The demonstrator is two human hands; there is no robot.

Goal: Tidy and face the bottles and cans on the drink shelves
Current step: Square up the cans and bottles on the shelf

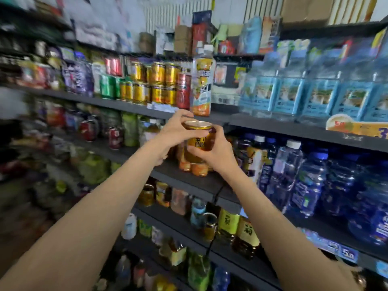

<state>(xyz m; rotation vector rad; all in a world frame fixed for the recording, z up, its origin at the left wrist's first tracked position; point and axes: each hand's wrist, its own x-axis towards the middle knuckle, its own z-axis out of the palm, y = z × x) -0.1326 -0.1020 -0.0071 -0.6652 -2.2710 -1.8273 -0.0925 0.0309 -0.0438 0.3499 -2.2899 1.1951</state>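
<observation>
1. Gold can (pixel 199 139) held in the air in front of the dark shelves (pixel 294 131), upright, top showing.
2. Left hand (pixel 176 133) curls over its rim; right hand (pixel 214 154) wraps its body.
3. Stacked gold cans (pixel 155 85) sit far left, on the shelf above.
4. Tall orange-label bottle (pixel 202 80) stands just above the hands.
5. Water bottles (pixel 315 95) fill the right.
6. Labels blurred, unreadable.

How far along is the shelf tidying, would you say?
Partly done, I'd guess. The gold cans on the upper shelf already stand stacked in rows. In hand: a gold can, the left hand at its rim and the right hand round its body. Left: the lower-shelf bottles look jumbled, though blur hides detail.
</observation>
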